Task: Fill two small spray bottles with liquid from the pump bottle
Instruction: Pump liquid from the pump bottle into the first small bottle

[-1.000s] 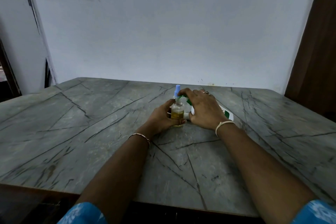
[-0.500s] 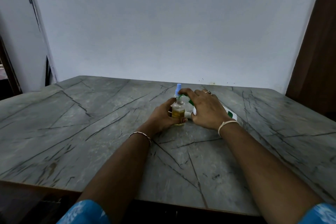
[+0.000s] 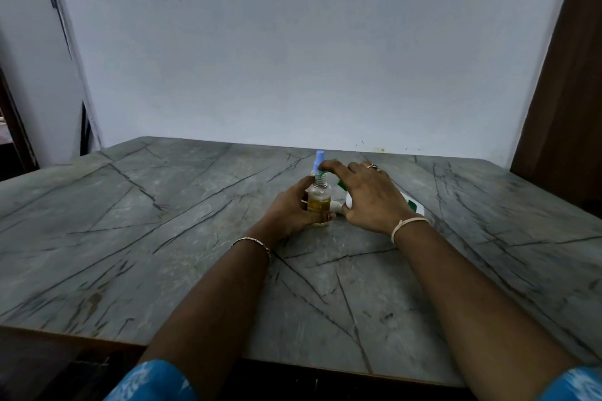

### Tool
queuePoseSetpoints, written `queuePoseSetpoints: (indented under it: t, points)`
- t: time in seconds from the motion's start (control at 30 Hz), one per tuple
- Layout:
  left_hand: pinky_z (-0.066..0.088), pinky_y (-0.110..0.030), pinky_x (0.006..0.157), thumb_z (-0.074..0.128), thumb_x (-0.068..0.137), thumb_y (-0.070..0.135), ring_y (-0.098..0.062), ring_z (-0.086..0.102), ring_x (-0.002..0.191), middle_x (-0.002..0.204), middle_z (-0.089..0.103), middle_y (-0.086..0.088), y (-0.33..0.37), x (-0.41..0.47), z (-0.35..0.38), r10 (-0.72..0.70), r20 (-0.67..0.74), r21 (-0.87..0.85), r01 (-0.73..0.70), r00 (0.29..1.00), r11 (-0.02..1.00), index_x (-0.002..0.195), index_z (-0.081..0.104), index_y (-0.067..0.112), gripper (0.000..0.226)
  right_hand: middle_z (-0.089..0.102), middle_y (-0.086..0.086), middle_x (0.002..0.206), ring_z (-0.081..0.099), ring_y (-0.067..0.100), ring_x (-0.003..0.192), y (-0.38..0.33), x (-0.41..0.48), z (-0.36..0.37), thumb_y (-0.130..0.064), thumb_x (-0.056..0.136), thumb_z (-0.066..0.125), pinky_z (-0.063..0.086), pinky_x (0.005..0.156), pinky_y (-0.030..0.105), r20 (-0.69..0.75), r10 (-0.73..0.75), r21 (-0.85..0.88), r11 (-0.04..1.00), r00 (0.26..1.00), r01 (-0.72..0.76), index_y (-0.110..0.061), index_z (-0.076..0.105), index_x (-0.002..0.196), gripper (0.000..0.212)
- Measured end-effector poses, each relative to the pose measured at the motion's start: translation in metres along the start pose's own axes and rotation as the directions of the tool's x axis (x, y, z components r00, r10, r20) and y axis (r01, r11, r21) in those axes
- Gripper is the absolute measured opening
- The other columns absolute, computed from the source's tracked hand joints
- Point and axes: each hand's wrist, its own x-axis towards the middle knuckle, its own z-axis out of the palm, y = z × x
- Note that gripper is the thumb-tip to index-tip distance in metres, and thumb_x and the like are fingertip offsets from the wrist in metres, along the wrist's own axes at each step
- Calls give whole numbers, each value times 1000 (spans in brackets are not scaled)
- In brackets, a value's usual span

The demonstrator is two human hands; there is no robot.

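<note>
The grey table [image 3: 130, 238] lies open in wide stretches left and right of one tight cluster at its middle. There the left hand [image 3: 290, 210] wraps the upright spray bottle [image 3: 319, 202], and just beside it the right hand [image 3: 371, 195] curls over the pump bottle [image 3: 415, 207] (mostly hidden). The forearms [image 3: 228, 303] flank a bare wedge toward the near edge. Behind the cluster, a free strip runs before the wall [image 3: 293, 58].

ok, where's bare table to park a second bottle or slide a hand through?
Bare: the table left of the left forearm, the wedge between both forearms, and the right side past the pump bottle. Crowded: the centre, where the left hand grips the spray bottle and the right hand reaches its top over the pump bottle.
</note>
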Motion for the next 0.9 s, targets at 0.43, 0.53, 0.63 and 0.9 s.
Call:
queuePoseSetpoints:
  t: [0.43, 0.53, 0.63, 0.9]
  points:
    - [53, -30, 89, 83, 69, 33, -10, 66, 96, 113, 67, 1, -5, 2, 0, 26, -16, 2, -26, 1000, 1000, 134, 42, 34, 77, 56, 4, 105, 51, 27, 105, -2, 1, -1, -31, 81, 66, 46, 90, 42, 10, -2, 8, 1000, 1000, 2, -36, 24, 148, 79]
    - [53, -23, 85, 83, 68, 35, -4, 65, 91, 109, 67, 5, -5, 2, 1, 32, -19, 6, -32, 999, 999, 132, 43, 36, 76, 56, 3, 102, 51, 27, 103, -1, -1, -2, -30, 81, 66, 46, 91, 43, 21, -7, 5, 1000, 1000, 7, -37, 23, 148, 79]
    - [52, -20, 82, 84, 67, 35, 0, 65, 88, 106, 67, 8, -6, 2, 2, 32, -26, 13, -32, 999, 999, 130, 44, 38, 75, 58, 2, 104, 52, 28, 105, -2, 0, -2, -27, 80, 66, 46, 91, 44, 5, 5, 52, 999, 1000, -5, -33, 30, 142, 72]
    - [53, -35, 93, 83, 68, 31, -12, 65, 98, 114, 66, 3, -4, 3, 2, 30, -25, 4, -29, 999, 1000, 133, 45, 32, 75, 58, 2, 104, 53, 28, 103, -3, 2, 0, -27, 79, 66, 47, 88, 42, -29, 1, 49, 999, 1000, 1, -32, 33, 138, 68]
